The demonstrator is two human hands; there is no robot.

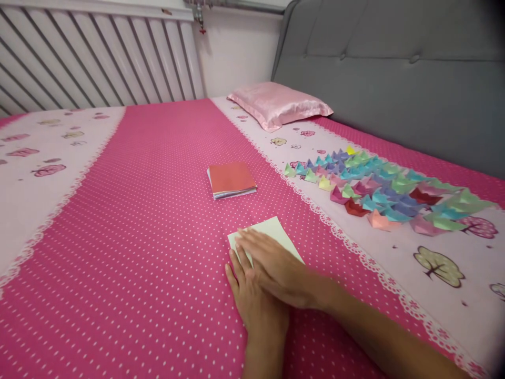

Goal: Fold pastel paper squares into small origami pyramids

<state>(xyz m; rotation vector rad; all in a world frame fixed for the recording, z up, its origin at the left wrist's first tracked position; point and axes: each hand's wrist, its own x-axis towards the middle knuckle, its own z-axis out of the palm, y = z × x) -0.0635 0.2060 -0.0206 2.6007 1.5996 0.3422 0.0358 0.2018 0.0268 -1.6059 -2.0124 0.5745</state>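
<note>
A pale green sheet of paper (272, 231) lies folded on the pink dotted bedspread (158, 210). My right hand (276, 266) lies flat on the sheet, fingers stretched out and pressing it down. My left hand (252, 300) rests flat under and beside it, fingers on the sheet's near edge. Neither hand grips anything. A stack of square coloured papers (231, 180), red on top, sits a little beyond the sheet.
Several folded paper boats (379, 192) in many colours stand in rows on the pale strip of the bedspread at the right. A pink pillow (278, 104) lies at the head, by a grey padded headboard (394, 68). White slats (98, 58) stand behind.
</note>
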